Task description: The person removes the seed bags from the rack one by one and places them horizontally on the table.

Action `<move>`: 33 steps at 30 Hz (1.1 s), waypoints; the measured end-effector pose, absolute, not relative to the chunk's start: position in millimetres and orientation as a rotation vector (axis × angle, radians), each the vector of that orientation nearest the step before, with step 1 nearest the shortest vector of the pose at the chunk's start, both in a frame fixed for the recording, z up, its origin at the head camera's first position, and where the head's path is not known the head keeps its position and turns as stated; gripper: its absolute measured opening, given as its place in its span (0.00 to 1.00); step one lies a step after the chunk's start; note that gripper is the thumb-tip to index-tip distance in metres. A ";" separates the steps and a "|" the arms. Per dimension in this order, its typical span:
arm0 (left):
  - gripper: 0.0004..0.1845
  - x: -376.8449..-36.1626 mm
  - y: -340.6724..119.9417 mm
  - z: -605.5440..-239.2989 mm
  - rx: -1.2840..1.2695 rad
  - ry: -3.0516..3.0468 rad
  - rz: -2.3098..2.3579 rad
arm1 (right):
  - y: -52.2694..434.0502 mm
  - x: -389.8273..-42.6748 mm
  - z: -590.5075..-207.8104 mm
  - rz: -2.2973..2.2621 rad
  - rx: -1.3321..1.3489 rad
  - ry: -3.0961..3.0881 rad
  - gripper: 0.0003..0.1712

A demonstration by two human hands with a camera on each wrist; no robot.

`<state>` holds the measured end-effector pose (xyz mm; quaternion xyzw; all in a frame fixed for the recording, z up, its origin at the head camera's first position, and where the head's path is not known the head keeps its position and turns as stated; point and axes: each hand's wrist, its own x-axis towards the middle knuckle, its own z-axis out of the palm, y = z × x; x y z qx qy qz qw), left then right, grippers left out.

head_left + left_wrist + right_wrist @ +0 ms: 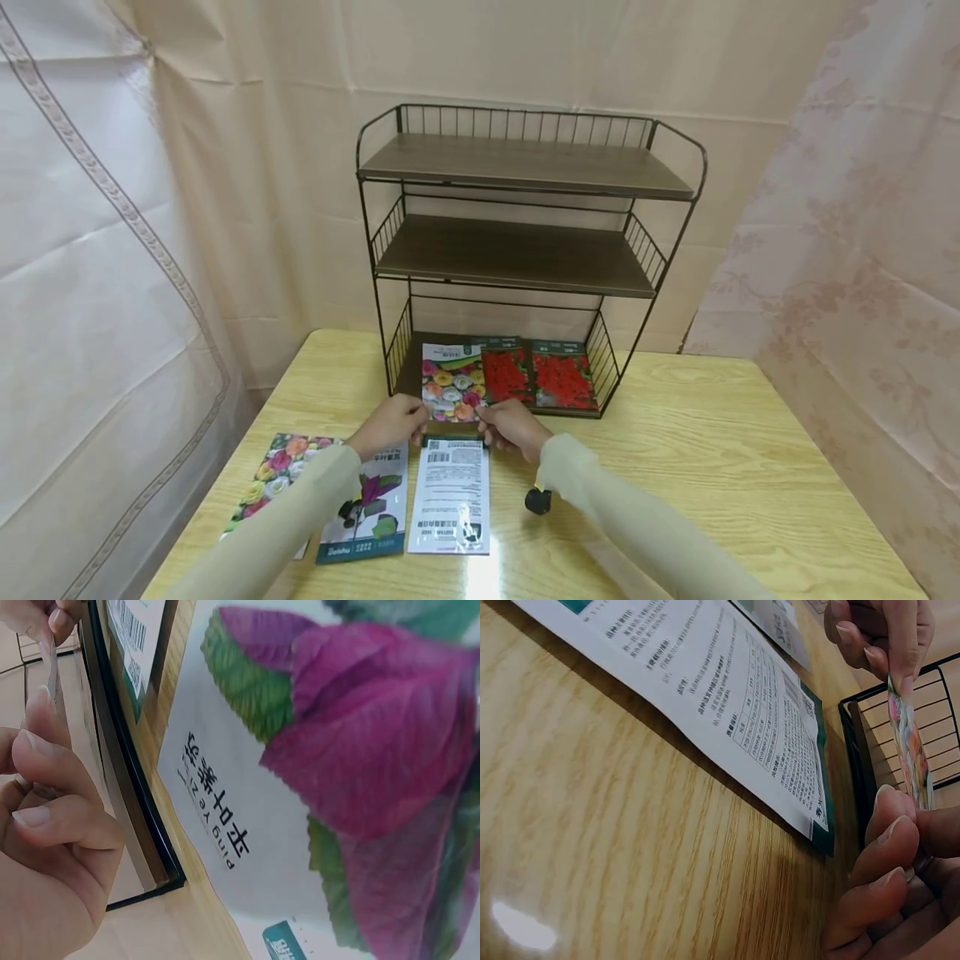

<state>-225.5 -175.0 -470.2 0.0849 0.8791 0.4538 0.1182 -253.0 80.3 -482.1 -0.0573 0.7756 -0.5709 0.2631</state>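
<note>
Both hands pinch the lower corners of a seed packet (452,383) printed with many-coloured flowers, at the front of the rack's bottom shelf. My left hand (392,423) grips its left corner, my right hand (516,427) its right one. Seen edge-on in the right wrist view, the flower packet (911,742) spans between the two hands. To its right on the bottom shelf lie red-flower seed packets (564,379), one partly covered by it. Below the left hand, a purple-leaf packet (375,735) lies on the table, partly hidden by the forearm in the head view.
A three-tier rack (517,287) of dark wire and brown boards stands at the table's back. In front of it a white packet (450,504) lies printed side up. Another flower packet (273,475) lies to the left, under the left sleeve. Curtains hang around the wooden table (697,450).
</note>
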 end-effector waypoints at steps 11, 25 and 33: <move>0.22 -213.2 -161.0 -463.2 0.292 2.622 1.288 | 94.7 -239.1 -472.5 -1.540 -0.190 2.112 0.24; 0.25 -201.8 -150.9 -464.9 0.365 2.647 1.226 | 106.1 -225.9 -474.6 -1.511 -0.192 2.140 0.24; 0.23 -194.9 -145.3 -462.9 0.454 2.646 1.228 | 114.1 -217.5 -473.2 -1.508 -0.201 2.122 0.26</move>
